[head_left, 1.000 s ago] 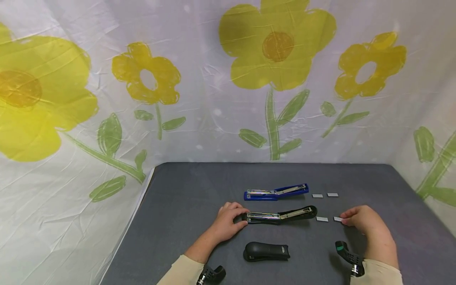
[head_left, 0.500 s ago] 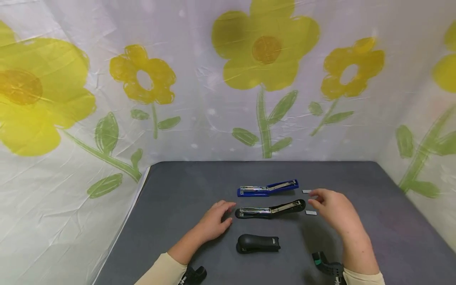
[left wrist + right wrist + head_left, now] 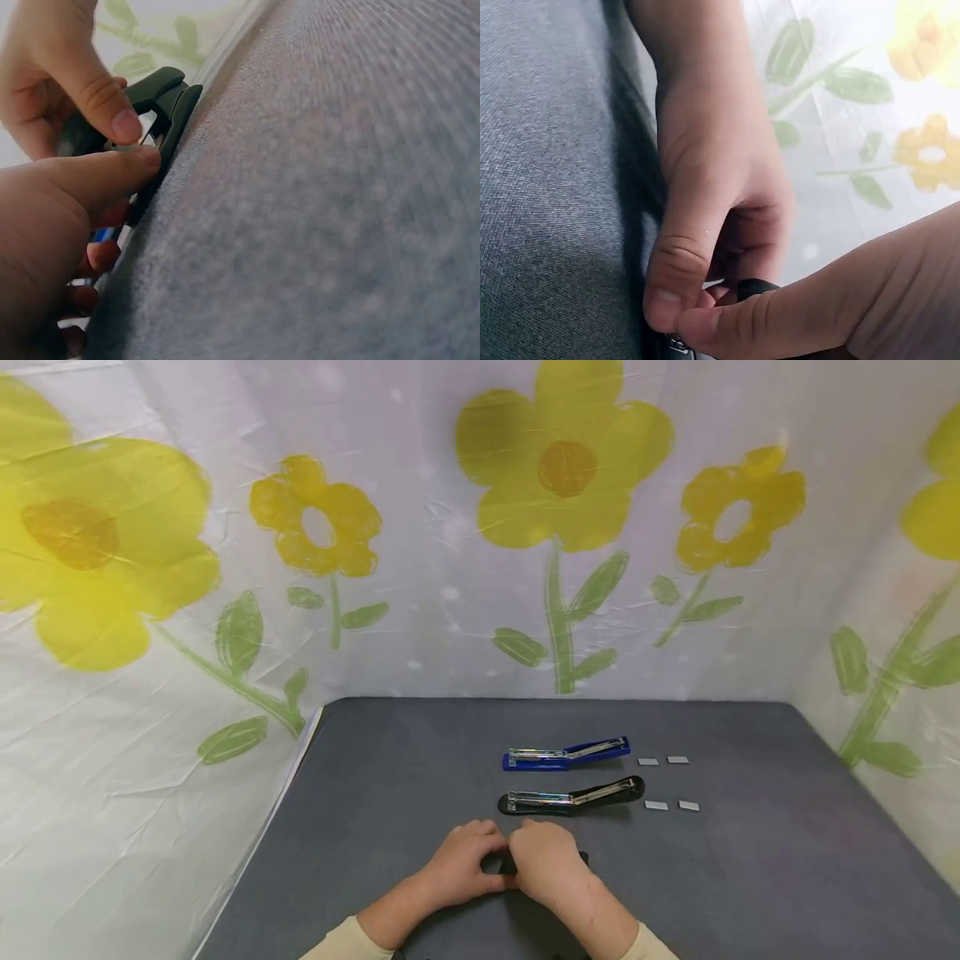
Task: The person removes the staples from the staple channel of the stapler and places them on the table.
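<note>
Both hands grip a black stapler (image 3: 156,91) low over the table. My left hand (image 3: 467,862) is at the stapler's left end, thumb along its near side. From above and to the right, my right hand (image 3: 549,862) pinches the upper part. In the left wrist view a gap shows between the stapler's upper arm and base, with bright metal inside near both thumbs. The hands cover most of the stapler in the head view. Behind it lie a second black stapler (image 3: 570,797) and a blue stapler (image 3: 566,754), both unfolded with their magazines showing.
Right of the unfolded black stapler lie two short staple strips (image 3: 656,806); another pair of staple strips (image 3: 648,762) lies by the blue one. The grey table (image 3: 390,777) meets a flower-printed curtain (image 3: 427,610) at the back and sides.
The right hand has left the staple strips on the right and come to the front black stapler. My left hand has moved from the middle stapler toward me onto the same front one.
</note>
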Available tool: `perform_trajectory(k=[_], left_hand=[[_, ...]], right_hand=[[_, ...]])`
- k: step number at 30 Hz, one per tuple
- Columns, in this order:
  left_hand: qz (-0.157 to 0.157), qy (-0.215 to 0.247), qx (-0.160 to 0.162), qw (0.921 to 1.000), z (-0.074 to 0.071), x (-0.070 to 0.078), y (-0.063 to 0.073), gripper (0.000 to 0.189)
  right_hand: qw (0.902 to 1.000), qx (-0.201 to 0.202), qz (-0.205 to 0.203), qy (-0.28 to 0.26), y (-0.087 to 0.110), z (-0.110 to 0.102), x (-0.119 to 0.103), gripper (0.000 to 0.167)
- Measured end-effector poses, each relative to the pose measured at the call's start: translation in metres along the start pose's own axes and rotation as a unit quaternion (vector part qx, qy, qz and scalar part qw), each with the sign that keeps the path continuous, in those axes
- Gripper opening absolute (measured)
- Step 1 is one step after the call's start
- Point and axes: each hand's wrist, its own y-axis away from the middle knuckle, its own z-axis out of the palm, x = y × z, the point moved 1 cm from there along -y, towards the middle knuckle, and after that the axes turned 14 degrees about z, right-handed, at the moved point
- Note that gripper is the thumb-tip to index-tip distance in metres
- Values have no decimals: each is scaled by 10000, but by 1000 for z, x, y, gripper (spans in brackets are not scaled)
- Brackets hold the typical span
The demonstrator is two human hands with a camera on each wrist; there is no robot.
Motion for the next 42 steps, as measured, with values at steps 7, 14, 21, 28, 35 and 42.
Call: perform_trajectory(k=[7,14,21,28,35,42], left_hand=[[407,-138,297,9986,7,-7,-1,31],[532,-142,435,9975,9,-11,2,30],[606,-194,641,9959,9,-15,1,27],[620,-16,577,9964,12,-15,1,25],[668,58,638,9957,14,-13,4,23],[614,169,564,9964,9,-14,3,24]], right_hand=[[9992,368,-133,1,-2,5,5,28],[9991,246,-333,-42,-5,4,7,29],[9986,363,-389,21,-8,4,5,28],[9992,290,-261,8,-4,7,7,30],[9996,77,-261,-55,-4,9,8,27],[9980,127,-440,-434,-6,-6,19,26]])
